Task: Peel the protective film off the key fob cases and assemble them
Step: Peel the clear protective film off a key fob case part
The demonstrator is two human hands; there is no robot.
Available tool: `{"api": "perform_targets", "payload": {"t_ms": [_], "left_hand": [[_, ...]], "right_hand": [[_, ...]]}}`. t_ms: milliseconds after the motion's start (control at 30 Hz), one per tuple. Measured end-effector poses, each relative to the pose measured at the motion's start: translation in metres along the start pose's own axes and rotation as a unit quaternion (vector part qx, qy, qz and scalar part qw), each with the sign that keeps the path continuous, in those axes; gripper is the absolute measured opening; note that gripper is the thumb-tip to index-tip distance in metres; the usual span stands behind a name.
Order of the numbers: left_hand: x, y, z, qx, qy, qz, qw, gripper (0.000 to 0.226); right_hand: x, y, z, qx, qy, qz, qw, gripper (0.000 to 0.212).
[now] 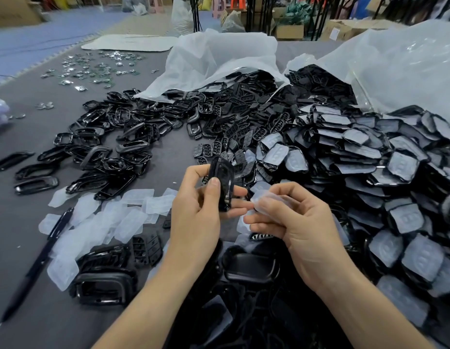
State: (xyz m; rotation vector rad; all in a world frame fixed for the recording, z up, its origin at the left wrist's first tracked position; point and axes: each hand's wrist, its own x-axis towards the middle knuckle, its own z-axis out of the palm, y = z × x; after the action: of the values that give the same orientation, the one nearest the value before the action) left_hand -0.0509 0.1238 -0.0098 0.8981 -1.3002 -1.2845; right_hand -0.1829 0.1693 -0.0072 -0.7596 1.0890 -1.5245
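Head view showed the left hand (197, 210) gripping a black case (222, 183) upright. Just beside it, the right hand (292, 220) pinched a clear film (265, 199) above the table (25, 248)

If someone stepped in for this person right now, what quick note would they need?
Left hand: holds a black key fob case.
Right hand: pinches a clear film beside that case; I cannot tell whether it is fully off.
Done: peeled films lie in a pile at left.
Left: the heap of film-covered cases at right still needs peeling; loose black frames farther back await assembly.
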Motion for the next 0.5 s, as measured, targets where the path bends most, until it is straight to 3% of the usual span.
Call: {"api": "perform_targets", "payload": {"t_ms": [267,500], "left_hand": [[-0.0015,-0.0020,0.0005,-0.014,0.003,0.016,1.000,0.017],[0.0001,-0.0038,-0.0007,-0.023,0.013,0.019,0.999,0.019]], "right_hand": [[0.0002,-0.0011,-0.0007,-0.022,-0.018,0.012,1.000,0.017],[0.0028,0.0017,-0.0009,0.065,-0.026,0.024,0.997,0.008]]}}
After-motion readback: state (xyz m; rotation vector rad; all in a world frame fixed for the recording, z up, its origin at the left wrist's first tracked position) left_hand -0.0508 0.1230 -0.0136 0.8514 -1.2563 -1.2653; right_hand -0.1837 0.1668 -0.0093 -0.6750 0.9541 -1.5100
